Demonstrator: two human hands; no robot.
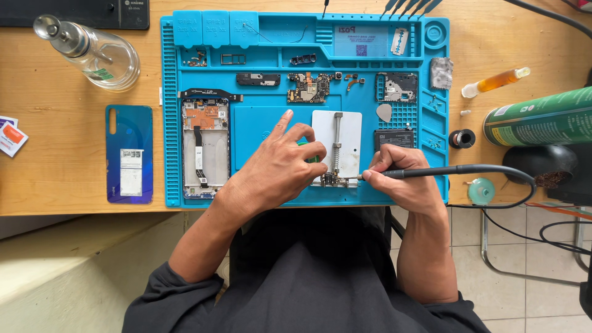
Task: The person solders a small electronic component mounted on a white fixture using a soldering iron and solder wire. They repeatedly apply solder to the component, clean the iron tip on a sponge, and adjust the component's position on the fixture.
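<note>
My right hand (404, 179) grips a black corded soldering iron (425, 172) like a pen, its tip touching a small circuit board (333, 179) clamped at the near edge of a white metal holder plate (337, 143). My left hand (280, 166) rests on the blue silicone work mat (246, 132) just left of the holder, fingers curled around a small green item (303, 143), index finger raised. An opened phone frame (205, 148) with its flex cable lies on the mat's left side.
Phone parts lie along the mat's upper trays: main board (308, 87), shield cover (396, 87), small black module (394, 138), grey pick (384, 112). Off the mat: blue back cover (129, 154), glass dispenser bottle (92, 52), amber dropper bottle (495, 81), green spray can (539, 117).
</note>
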